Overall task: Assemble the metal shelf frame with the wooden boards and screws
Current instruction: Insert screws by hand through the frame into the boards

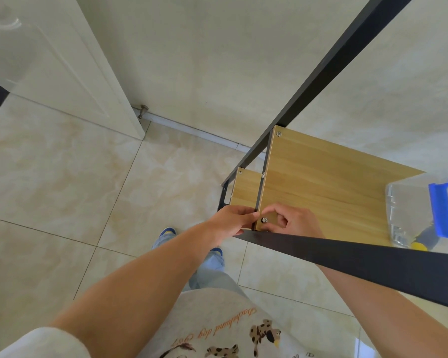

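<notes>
Steadying the near corner of the wooden board (321, 187) at centre frame, the left hand (230, 220) grips the black metal frame (347, 257) there, likely to keep the holes aligned. The right hand (292, 220) curls beside the screw (264, 220) standing in that corner; whether its fingertips pinch it, I cannot tell. A clear plastic box (409, 215) sits on the board at right.

frame bar (360, 259) crosses right forearm, board (334, 187) open

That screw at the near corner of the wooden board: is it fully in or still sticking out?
Sticking out. The screw stands proud of the upper board, its head clear of the wood, unlike the flush far-corner screw.
</notes>
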